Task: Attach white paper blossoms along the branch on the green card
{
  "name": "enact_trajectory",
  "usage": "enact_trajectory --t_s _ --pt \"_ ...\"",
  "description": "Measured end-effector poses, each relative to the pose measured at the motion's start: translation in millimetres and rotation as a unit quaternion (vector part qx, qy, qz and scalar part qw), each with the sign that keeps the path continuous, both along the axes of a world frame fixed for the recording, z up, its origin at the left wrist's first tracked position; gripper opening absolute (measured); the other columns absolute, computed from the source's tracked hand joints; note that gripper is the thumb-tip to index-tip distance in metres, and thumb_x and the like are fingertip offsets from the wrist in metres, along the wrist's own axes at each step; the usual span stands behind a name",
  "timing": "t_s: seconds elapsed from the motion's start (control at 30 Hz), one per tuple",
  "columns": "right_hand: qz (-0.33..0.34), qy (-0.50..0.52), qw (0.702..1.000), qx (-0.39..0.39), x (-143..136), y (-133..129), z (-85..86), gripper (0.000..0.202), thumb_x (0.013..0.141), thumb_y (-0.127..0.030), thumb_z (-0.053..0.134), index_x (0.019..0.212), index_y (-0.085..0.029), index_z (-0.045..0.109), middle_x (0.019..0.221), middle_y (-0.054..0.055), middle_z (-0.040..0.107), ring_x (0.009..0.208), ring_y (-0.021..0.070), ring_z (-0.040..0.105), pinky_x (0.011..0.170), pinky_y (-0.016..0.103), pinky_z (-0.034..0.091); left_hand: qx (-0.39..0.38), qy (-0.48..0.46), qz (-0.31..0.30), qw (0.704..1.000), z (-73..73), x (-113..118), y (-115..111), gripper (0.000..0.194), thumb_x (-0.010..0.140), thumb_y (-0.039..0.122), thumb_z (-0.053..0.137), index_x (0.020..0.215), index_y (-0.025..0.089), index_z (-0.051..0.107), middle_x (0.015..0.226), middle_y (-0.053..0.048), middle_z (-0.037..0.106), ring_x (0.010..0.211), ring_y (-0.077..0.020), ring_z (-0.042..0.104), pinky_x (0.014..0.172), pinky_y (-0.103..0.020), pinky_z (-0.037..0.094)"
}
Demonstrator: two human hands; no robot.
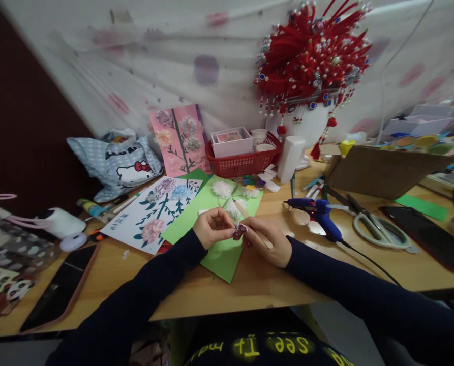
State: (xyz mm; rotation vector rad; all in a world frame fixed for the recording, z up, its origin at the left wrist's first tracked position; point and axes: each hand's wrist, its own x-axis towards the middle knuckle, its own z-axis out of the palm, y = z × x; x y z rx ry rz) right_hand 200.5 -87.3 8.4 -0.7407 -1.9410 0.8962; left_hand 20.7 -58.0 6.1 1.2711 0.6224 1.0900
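Note:
Over the light green sheet of paper (219, 259), my left hand (215, 229) pinches together with my right hand (270, 241) at the fingertips. Whatever small thing lies between them is too hidden to name. A pale pencil-like stick with a dark tip (241, 207) runs through my right hand, its back end showing below the fingers. White fluffy flowers (222, 189) lie on the green sheet just beyond my hands. To the left, a white sheet with pink, purple and blue flowers (153, 230) partly lies beside the green one.
A blue hot glue gun (318, 213), scissors (381, 231) and a dark phone (428, 236) lie at right. Behind stand a red basket (234, 165), a white bottle-like holder (289, 160) and a red beaded headdress (318, 61). Another phone (61, 287) lies at left.

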Motion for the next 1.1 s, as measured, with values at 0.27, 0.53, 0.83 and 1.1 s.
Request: enact_trajectory --t_s 0.27,0.53,0.83,1.1 --pt "-0.015 -0.047 0.998 0.049 2 4 -4.5 0.024 0.095 -0.032 0.041 0.085 -0.016 0.056 0.055 -0.001 0.06 0.048 0.009 0.055 0.051 0.02 0.046 -0.004 0.031 -0.009 0.999 -0.9 -1 0 0.043 0.047 0.03 0.089 0.063 0.011 0.054 0.062 0.001 0.061 0.055 -0.0069 0.057 0.056 -0.02 0.045" --pt "-0.013 -0.001 0.999 0.033 0 1 0.8 0.025 0.096 -0.031 0.038 0.092 -0.015 0.056 0.074 0.004 0.066 0.051 0.0076 0.06 0.049 0.019 0.049 0.126 0.116 0.068 0.983 11.0 -2 -4 0.018 0.068 0.031 0.075 0.074 0.014 0.074 0.071 -0.005 0.068 0.068 -0.0139 0.062 0.067 -0.026 0.05" --pt "-0.022 0.007 0.999 0.042 2 4 -5.4 0.023 0.096 -0.027 0.039 0.098 -0.015 0.058 0.081 0.006 0.067 0.055 0.0074 0.062 0.049 0.018 0.05 0.269 0.169 0.13 0.939 12.9 0 -11 0.015 0.072 0.017 0.066 0.083 0.018 0.076 0.082 -0.008 0.074 0.073 -0.0172 0.068 0.07 -0.028 0.055" --pt "-0.029 -0.003 0.999 0.039 3 1 -0.5 0.026 0.095 -0.03 0.042 0.1 -0.014 0.061 0.083 0.007 0.069 0.057 0.0086 0.063 0.052 0.02 0.052 0.363 0.23 0.186 0.884 11.1 0 -14 0.019 0.076 0.012 0.062 0.088 0.019 0.075 0.085 -0.007 0.075 0.071 -0.0157 0.07 0.07 -0.027 0.056"
